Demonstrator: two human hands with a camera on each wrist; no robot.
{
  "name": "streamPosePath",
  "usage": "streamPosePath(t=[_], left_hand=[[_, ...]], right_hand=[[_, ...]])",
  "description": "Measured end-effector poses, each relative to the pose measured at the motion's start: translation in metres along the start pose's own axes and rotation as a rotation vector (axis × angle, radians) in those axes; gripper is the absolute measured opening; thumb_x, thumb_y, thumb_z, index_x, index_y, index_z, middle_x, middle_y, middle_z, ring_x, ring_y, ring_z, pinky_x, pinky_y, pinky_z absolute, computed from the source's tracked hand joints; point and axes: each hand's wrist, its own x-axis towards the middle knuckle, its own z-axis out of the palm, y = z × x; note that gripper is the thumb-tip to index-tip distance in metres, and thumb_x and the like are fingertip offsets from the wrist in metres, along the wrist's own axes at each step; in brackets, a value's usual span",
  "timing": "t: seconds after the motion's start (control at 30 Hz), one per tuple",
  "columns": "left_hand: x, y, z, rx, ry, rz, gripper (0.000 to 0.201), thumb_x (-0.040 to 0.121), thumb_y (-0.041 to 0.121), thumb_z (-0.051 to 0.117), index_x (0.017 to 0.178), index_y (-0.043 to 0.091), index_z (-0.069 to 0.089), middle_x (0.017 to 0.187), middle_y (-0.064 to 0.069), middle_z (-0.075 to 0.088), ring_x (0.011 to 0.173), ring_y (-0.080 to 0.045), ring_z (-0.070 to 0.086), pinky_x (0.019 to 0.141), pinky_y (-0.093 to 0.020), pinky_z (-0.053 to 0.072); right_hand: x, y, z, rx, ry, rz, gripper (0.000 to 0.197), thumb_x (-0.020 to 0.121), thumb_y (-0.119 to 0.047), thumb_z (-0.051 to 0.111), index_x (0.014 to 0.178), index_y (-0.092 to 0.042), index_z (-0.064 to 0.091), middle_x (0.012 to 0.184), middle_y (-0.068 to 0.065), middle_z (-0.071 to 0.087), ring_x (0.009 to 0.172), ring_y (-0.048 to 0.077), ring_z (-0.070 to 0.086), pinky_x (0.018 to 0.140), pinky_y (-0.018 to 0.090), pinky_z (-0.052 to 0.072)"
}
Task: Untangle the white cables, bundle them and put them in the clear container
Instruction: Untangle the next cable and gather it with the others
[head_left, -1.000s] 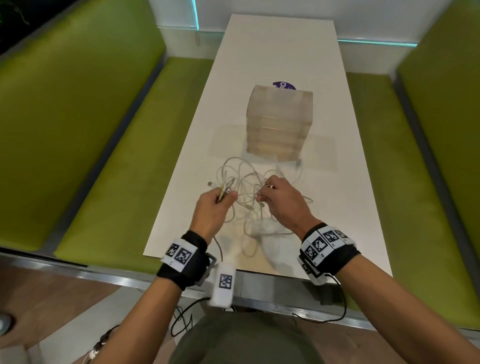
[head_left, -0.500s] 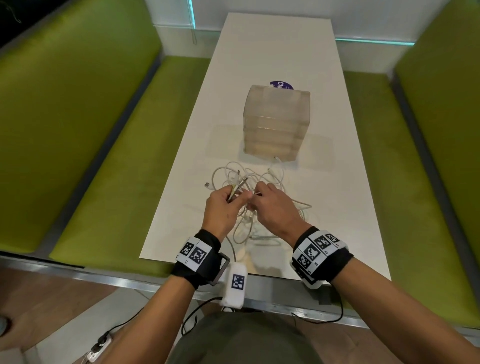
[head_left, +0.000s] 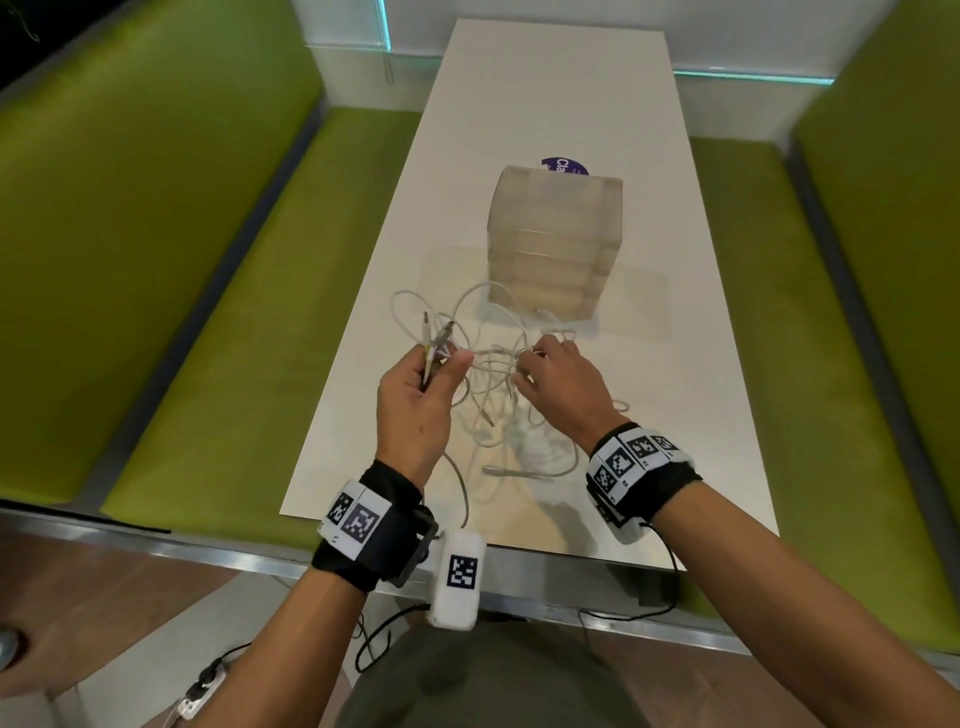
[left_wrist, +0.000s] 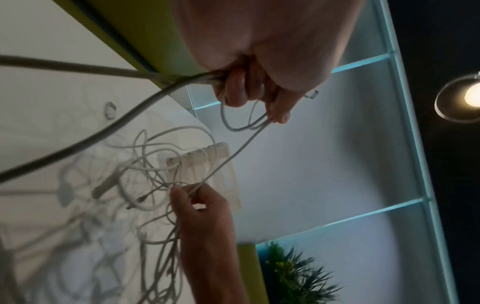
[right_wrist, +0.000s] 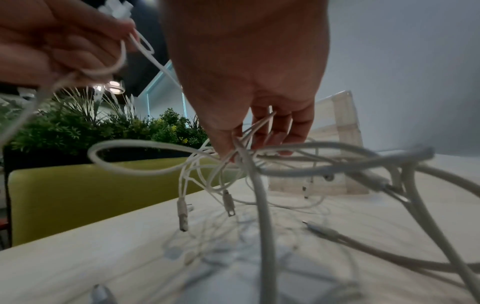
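White cables (head_left: 498, 384) lie tangled on surface (head_left: 675, 415) just in front of clear container (head_left: 553, 244), partly lifted. We judge them light, limp, snag-prone; best held near plugs. Left hand (head_left: 421, 400) grips plug ends; right hand (head_left: 561, 384) pinches strands, probably one loop. Near surface edge close; open room either side of container.

White cables (head_left: 493, 374) in a messy knot

They hang in loops over the table, just in front of the clear container (head_left: 555, 234), which stands upright.
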Motion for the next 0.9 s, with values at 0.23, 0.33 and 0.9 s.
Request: streamPosePath(t=[0.23,0.33,0.9], left_hand=[[0.01,-0.029,-0.024,0.176,0.062,-0.06,0.019,0.093,0.024,0.059,0.084,0.008,0.059,0.06,0.007,0.042,0.054,-0.009,0.034,0.058,-0.032,0.033],[0.005,-0.043,-0.008,0.268,-0.091,-0.098,0.018,0.093,0.022,0.06,0.083,0.007,0.059,0.055,0.012,0.044,0.049,-0.003,0.036,0.053,-0.025,0.033],[0.007,-0.04,0.009,0.218,0.024,-0.02,0.023,0.098,0.019,0.048,0.076,0.015,0.053,0.063,0.004,0.048,0.053,-0.002,0.042,0.057,-0.021,0.037]], right_hand=[[0.0,0.007,-0.003,0.012,0.128,-0.14,0.005,0.073,-0.013,0.077,0.075,-0.011,0.074,0.084,0.011,0.065,0.073,0.036,0.058,0.053,0.034,0.048],[-0.004,-0.007,-0.006,0.018,0.193,-0.232,0.008,0.067,-0.01,0.079,0.072,-0.013,0.073,0.08,0.008,0.062,0.07,0.032,0.057,0.054,0.034,0.048],[-0.007,-0.026,-0.004,0.005,0.058,-0.131,0.017,0.084,-0.022,0.065,0.084,-0.005,0.071,0.097,0.011,0.059,0.087,0.032,0.056,0.067,0.041,0.05]])
